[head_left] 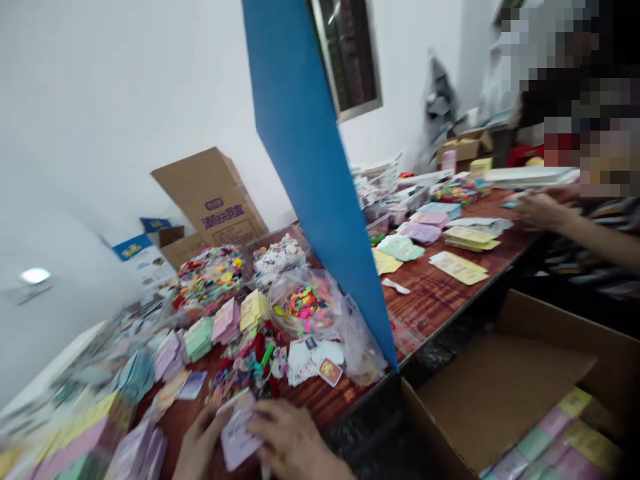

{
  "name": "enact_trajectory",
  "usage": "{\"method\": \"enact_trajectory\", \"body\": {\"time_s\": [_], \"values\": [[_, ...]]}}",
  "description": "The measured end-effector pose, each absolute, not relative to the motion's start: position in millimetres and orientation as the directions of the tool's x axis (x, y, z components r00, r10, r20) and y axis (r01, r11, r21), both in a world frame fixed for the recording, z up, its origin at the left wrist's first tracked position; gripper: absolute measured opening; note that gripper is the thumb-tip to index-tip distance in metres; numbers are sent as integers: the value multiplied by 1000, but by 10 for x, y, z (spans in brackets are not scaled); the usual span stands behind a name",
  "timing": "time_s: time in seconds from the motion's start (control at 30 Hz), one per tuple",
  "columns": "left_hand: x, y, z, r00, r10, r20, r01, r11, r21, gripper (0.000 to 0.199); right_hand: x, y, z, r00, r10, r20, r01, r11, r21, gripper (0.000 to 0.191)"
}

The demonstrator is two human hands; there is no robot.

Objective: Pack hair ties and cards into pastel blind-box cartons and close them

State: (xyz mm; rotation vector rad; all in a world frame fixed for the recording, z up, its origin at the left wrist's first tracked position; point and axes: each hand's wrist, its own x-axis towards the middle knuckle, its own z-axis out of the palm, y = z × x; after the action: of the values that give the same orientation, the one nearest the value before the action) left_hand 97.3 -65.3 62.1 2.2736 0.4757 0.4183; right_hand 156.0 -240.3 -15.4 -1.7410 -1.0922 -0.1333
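Observation:
At the table's near edge, a small lavender printed packet (241,437) is held between my two hands. My left hand (201,440) grips its left side, and the fingers of my right hand (293,437) close over its right edge. Just beyond lies a heap of small colourful trinkets (250,370). Beside that are white printed cards (310,360), with one orange-brown card (329,371) near the front. Stacks of flat packets in lavender (170,355), green (199,339), pink (227,321) and yellow (254,310) stand behind the trinkets.
A blue divider panel (320,167) splits the table. Packed boxes (85,440) line the near left. Bags of small coloured pieces (305,303) sit behind. An open carton (500,393) holding packets stands at right. Across the divider, another person's hand (543,208) works over the table.

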Motion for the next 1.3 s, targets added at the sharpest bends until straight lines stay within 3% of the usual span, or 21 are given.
{"method": "enact_trajectory", "body": {"time_s": [0.07, 0.13, 0.27, 0.33, 0.43, 0.5, 0.6, 0.83, 0.97, 1.1, 1.3], "values": [[1036, -847, 691, 857, 515, 9, 264, -455, 850, 45, 1623, -2519, -92, 680, 511, 526, 618, -13, -786, 25], [1072, -949, 703, 838, 544, -51, 319, -411, 854, 61, 1731, -2579, -49, 808, 439, 391, 424, 26, -905, 29], [981, -930, 640, 817, 576, 10, 306, -449, 839, 60, 1920, -2541, -114, 906, 415, 77, 26, 128, -991, 41], [902, -910, 616, 848, 498, 182, 224, -647, 729, 61, 1943, -2501, -169, 885, 465, -13, -117, 196, -974, 41], [843, -941, 580, 925, 189, 330, 58, -928, 368, 79, 1907, -2455, -201, 845, 531, -61, -209, 222, -952, 42], [849, -981, 538, 957, 77, 280, 12, -974, 226, 92, 1869, -2437, -196, 812, 582, -50, -204, 203, -958, 40], [877, -1007, 450, 973, 118, 197, 77, -976, 204, 91, 1845, -2415, -191, 778, 628, -21, -136, 136, -981, 35], [763, -752, 280, 900, 371, 228, 195, -812, 550, 70, 2079, -2184, 39, 664, 747, -40, -73, 12, -997, 31], [597, -477, 134, 753, 608, 251, 287, -647, 707, 69, 2522, -1762, 352, 708, 699, 100, 143, -3, -990, 34], [415, -269, 44, 655, 735, 173, 332, -486, 808, 74, 3017, -1237, 604, 732, 647, 214, 435, -202, -878, 26], [201, -70, 74, 547, 837, -6, 436, -278, 856, 87, 3066, -951, 698, 723, 651, 232, 538, -320, -779, 19]]}}
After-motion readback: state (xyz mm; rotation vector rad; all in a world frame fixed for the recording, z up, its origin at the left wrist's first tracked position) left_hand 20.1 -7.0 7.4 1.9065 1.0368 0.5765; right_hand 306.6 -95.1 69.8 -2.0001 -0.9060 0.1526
